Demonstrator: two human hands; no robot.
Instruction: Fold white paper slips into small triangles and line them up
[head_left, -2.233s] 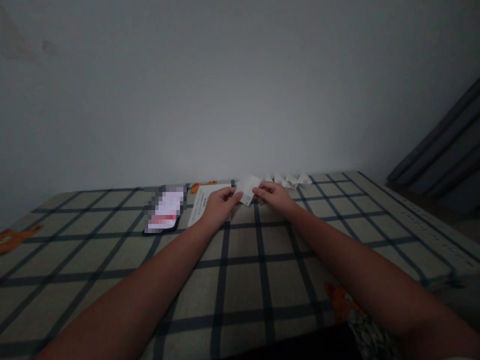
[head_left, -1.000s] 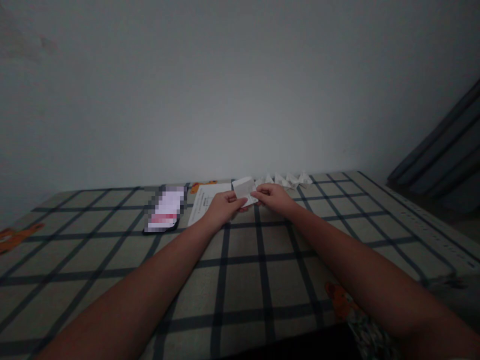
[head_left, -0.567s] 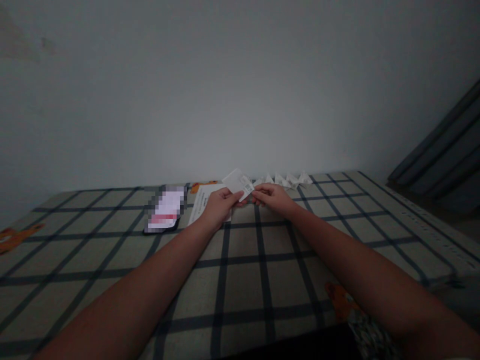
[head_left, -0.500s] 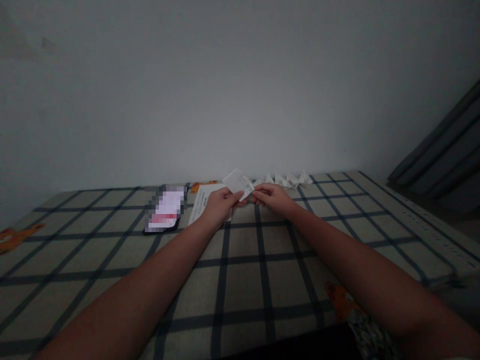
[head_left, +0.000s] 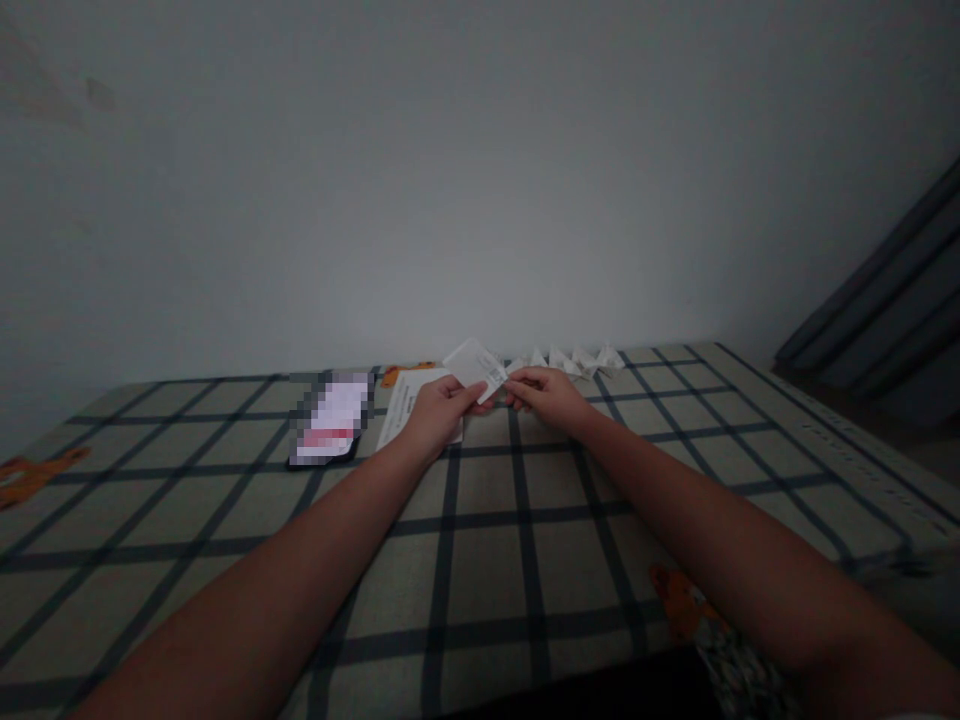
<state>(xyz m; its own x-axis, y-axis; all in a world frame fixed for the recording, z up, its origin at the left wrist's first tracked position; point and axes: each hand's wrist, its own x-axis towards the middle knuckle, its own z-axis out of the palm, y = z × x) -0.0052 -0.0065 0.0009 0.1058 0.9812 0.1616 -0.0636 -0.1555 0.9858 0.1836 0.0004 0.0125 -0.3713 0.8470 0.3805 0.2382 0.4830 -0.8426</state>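
A folded white paper [head_left: 472,362] with printing on one part is held up between both hands, near the far side of the checked cloth. My left hand [head_left: 441,408] pinches its lower left edge, thumb on top. On the other side, my right hand [head_left: 546,392] has its fingertips closed on the paper's right corner. Beneath and left of my left hand lies a stack of printed sheets [head_left: 401,402], partly covered by that hand. Just behind my right hand stands a row of several small pointed folded papers [head_left: 585,362].
A phone [head_left: 330,418] with a lit, blurred screen lies left of the sheets. The checked cloth [head_left: 487,560] covers the surface, with orange bear prints on it. A pale wall [head_left: 465,180] rises behind, and a dark curtain [head_left: 892,290] hangs at the right.
The held paper has tilted very slightly between my fingers. Both hands keep the same grip and place.
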